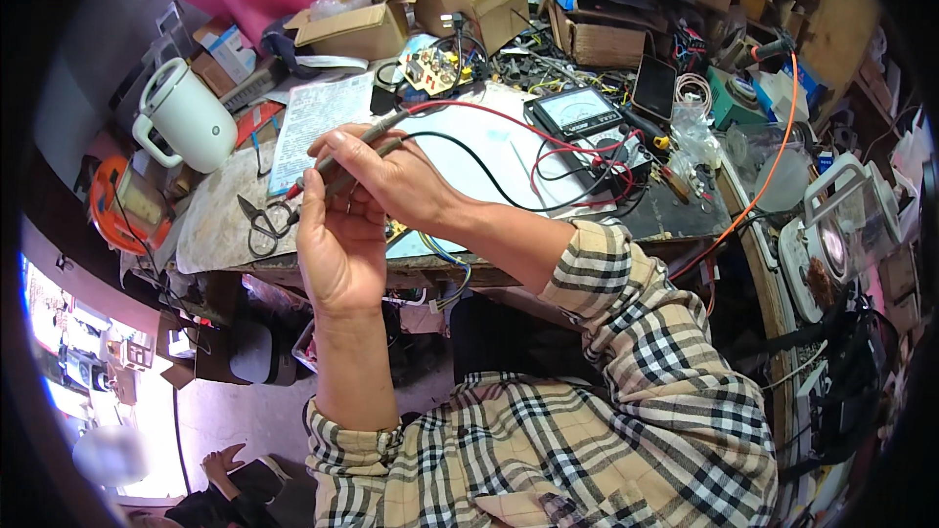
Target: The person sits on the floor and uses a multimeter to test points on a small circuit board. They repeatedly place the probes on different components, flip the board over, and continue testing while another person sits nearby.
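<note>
My right hand (401, 176) grips a pair of test probes (386, 125); a red lead (479, 110) and a black lead (469, 158) trail from them. One probe's red front end (293, 192) points down left past my left fingertips. Just below, my left hand (337, 259) is raised with its thumb up and fingers curled; whatever it holds is mostly hidden. A bit of circuit board (395, 231) shows beside it, with thin coloured wires (450, 259) hanging over the bench edge. Both leads run toward an analogue multimeter (577, 115) with a needle dial.
Black-handled scissors (262, 225) lie left of my hands by a printed sheet (318, 127). A white jug (186, 117) stands at the left. Behind are a populated circuit board (430, 70), cardboard boxes (357, 31) and tangled cables. A phone (653, 88) and soldering iron (773, 49) are right. Another person's hand (223, 462) shows lower left.
</note>
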Demonstrator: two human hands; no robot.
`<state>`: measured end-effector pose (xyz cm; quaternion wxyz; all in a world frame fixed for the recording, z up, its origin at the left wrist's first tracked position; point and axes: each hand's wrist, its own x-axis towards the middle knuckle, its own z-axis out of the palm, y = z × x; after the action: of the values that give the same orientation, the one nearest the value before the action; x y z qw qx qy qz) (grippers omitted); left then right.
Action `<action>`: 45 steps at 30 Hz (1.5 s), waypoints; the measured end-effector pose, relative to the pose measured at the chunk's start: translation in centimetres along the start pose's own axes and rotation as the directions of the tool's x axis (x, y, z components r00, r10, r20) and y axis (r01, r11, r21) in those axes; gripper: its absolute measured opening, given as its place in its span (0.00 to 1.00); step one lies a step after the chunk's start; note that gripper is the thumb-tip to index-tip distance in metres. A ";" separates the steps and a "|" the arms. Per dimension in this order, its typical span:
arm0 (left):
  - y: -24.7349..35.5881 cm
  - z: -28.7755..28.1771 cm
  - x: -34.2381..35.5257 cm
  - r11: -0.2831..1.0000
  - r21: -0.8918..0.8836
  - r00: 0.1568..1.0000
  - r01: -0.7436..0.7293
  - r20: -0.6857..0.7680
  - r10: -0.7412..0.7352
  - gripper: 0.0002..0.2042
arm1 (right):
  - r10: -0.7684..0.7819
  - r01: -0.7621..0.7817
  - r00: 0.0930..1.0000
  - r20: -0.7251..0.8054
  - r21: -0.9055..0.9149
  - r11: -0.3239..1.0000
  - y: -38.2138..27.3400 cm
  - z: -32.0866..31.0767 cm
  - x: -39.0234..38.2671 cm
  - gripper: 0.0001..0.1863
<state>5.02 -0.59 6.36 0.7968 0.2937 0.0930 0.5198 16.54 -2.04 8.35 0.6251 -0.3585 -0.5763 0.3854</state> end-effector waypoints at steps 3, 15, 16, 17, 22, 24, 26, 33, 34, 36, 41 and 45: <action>0.0 -0.1 0.0 0.984 -0.121 0.983 0.127 0.146 -0.109 0.16 | -0.279 0.228 0.958 -0.069 -0.408 0.884 -1.6 -0.5 -1.1 0.17; -0.3 1.1 -0.5 0.958 -0.218 0.921 0.187 0.379 -0.093 0.18 | -0.665 0.491 0.724 0.184 -0.814 0.310 -5.5 -1.3 -2.3 0.13; -0.7 0.8 -0.2 0.952 -0.238 0.900 0.194 0.430 -0.076 0.18 | -0.660 0.507 0.723 0.204 -0.806 0.306 -5.2 -1.5 -2.2 0.13; -1.2 0.5 -0.1 0.946 -0.252 0.878 0.202 0.475 -0.060 0.18 | -0.656 0.523 0.722 0.220 -0.795 0.308 -4.9 -1.6 -2.2 0.13; -1.1 0.8 -0.9 0.947 -0.229 0.917 0.225 0.379 -0.126 0.20 | -0.633 0.578 0.681 0.367 -0.800 0.159 -5.4 -1.9 -1.5 0.19; -0.9 1.1 -1.4 0.935 -0.223 0.904 0.275 0.390 -0.173 0.21 | -0.607 0.553 0.723 0.328 -0.802 0.226 -6.8 -2.2 -1.8 0.16; -0.6 0.7 -1.6 0.978 -0.033 0.913 0.207 0.366 -0.181 0.21 | -0.608 0.529 0.754 0.249 -0.779 0.336 -7.8 -2.9 -1.6 0.12; 2.1 -2.2 -3.4 0.925 0.373 0.989 -0.070 0.146 0.016 0.16 | -0.142 0.032 0.950 -0.279 -0.364 0.931 -3.7 -9.9 0.9 0.23; 2.6 -2.9 -3.6 0.900 0.424 0.992 -0.102 0.114 0.059 0.15 | -0.075 -0.052 0.963 -0.258 -0.451 0.891 -3.1 -10.8 0.8 0.24; 3.3 -4.5 -4.0 0.824 0.543 0.986 -0.160 0.042 0.164 0.14 | 0.044 -0.163 0.976 -0.213 -0.582 0.797 -2.5 -11.1 0.8 0.26; 3.7 -6.7 -5.1 0.499 0.856 0.948 -0.137 -0.033 0.316 0.09 | 0.172 -0.231 0.973 -0.157 -0.740 0.632 -2.6 -8.8 0.8 0.22; 2.6 -6.7 -5.4 0.146 0.982 0.954 -0.123 0.077 0.289 0.07 | 0.224 -0.158 0.974 -0.046 -0.843 0.514 -1.2 -8.8 0.3 0.17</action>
<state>-2.43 -2.16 1.51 0.3361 0.7097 0.4140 0.4603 25.41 -2.33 8.85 0.3092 -0.6620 -0.6684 0.1393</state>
